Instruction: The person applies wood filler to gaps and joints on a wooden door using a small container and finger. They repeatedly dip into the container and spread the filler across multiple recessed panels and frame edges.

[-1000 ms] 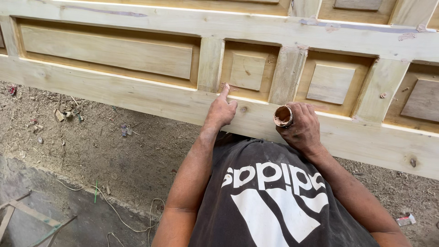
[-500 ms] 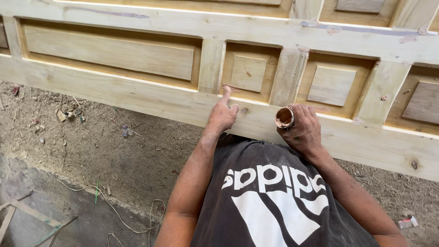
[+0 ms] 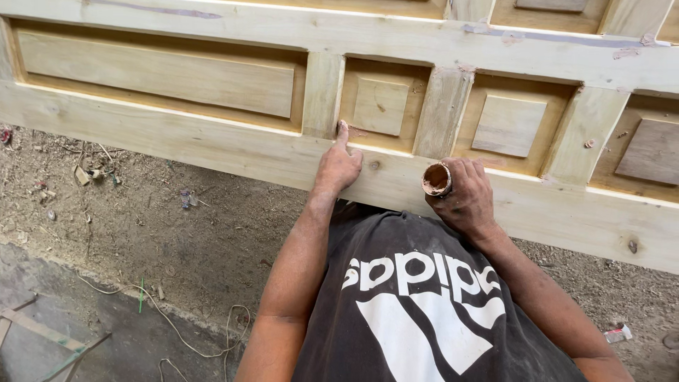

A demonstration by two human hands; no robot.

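I'm pressing my left hand on the bottom rail of the unfinished wooden door, index finger stretched out, tip touching the seam where the short upright meets the rail, just left of the small square panel; other fingers loosely curled, grasping nothing. My right hand is clenched around a small round container, open mouth facing up, brownish paste inside, resting against the rail to the right of the left hand. Looks like I'm working filler into the joint by fingertip. Next move, as I judge it, calls for more paste from the container and light, steady pressure along the seam so nothing smears onto the panel face. The door is lying flat, pale bare wood, knots and a few patched spots showing. Below it I'm seeing a dirt floor with scraps, a loose thin cord, and a darker slab at the near left.
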